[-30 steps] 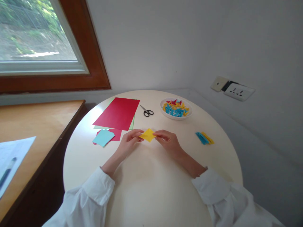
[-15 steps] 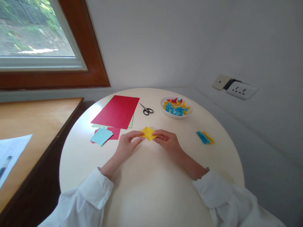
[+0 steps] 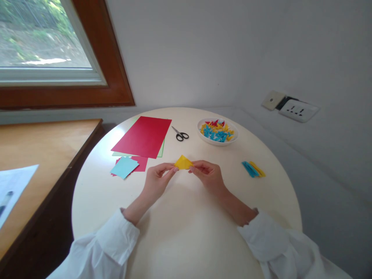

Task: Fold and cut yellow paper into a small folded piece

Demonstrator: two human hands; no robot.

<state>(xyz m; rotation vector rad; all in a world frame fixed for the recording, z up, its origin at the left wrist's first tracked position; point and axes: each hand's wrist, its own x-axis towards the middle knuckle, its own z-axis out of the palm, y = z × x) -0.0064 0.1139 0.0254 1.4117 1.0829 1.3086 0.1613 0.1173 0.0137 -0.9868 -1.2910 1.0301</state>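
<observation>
A small yellow paper piece (image 3: 183, 162), folded into a triangle, is held just above the round cream table (image 3: 186, 228). My left hand (image 3: 158, 180) pinches its left corner with thumb and forefinger. My right hand (image 3: 207, 175) pinches its right corner the same way. Both arms wear white sleeves.
A large red sheet (image 3: 143, 136) lies over a pale green one at the back left, with a light blue square (image 3: 124, 167) and a red scrap in front. Black scissors (image 3: 180, 134), a white bowl of folded paper bits (image 3: 217, 132), blue and yellow strips (image 3: 252, 169), a wooden desk (image 3: 37, 155) to the left.
The flat yellow square has been folded over into a triangle between the two hands, which stayed in place.
</observation>
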